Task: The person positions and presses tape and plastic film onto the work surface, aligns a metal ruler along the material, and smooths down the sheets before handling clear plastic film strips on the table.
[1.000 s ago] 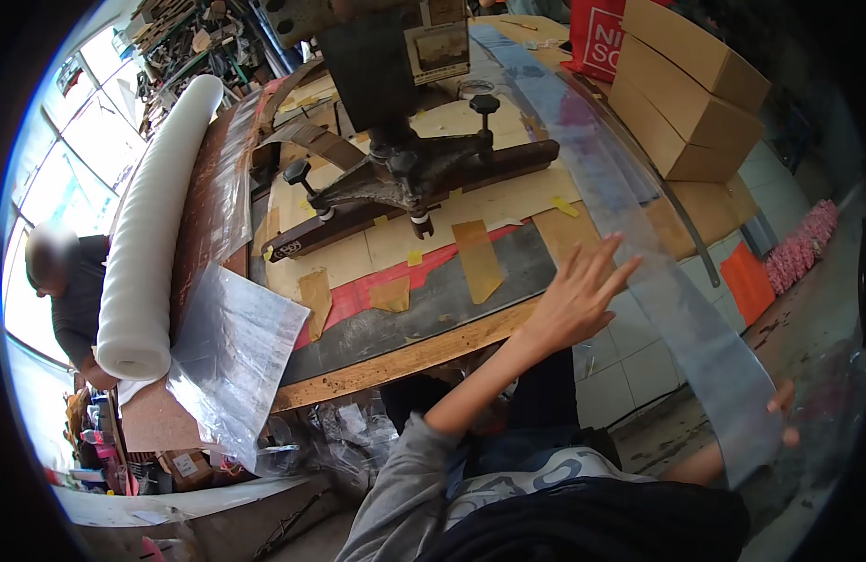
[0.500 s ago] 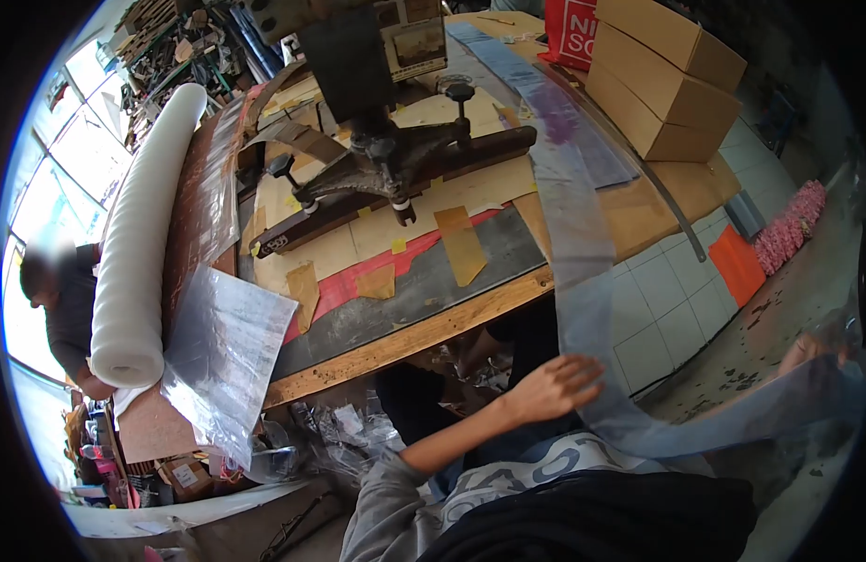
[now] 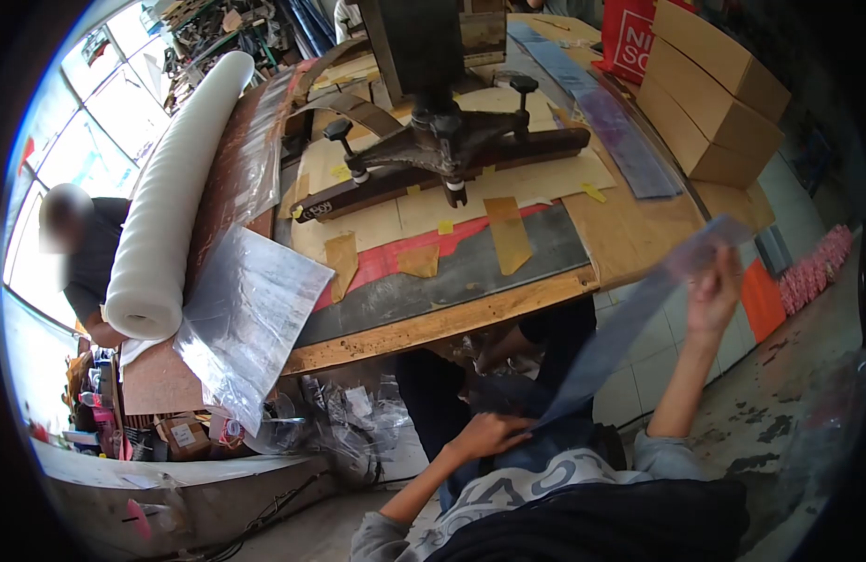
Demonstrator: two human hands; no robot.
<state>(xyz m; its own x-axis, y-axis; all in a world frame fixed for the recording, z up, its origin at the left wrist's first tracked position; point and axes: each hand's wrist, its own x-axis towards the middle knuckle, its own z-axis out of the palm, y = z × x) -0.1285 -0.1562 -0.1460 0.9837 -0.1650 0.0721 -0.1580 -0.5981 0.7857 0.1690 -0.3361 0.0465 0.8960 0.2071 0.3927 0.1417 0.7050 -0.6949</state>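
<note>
A long strip of clear bluish plastic film (image 3: 613, 339) runs slantwise in front of me, from my lap up to the right. My right hand (image 3: 714, 288) is raised off the table's right corner, its fingers closed on the strip's upper end. Low over my lap, my left hand (image 3: 492, 436) has its fingers closed at the lower end, palm down. More plastic strips (image 3: 630, 155) lie in a stack along the right side of the table.
A dark metal press (image 3: 442, 140) stands over taped boards on the wooden table (image 3: 442, 318). To the left are a white foam roll (image 3: 176, 206), a clear plastic sheet (image 3: 255, 309) and another person (image 3: 96, 244). Cardboard boxes (image 3: 704, 103) and a red bag (image 3: 630, 47) stand at back right.
The long strip has come off the table and now stretches between my hands. My right hand has moved in and up from the far right. My left hand has lowered leftward and closed on it.
</note>
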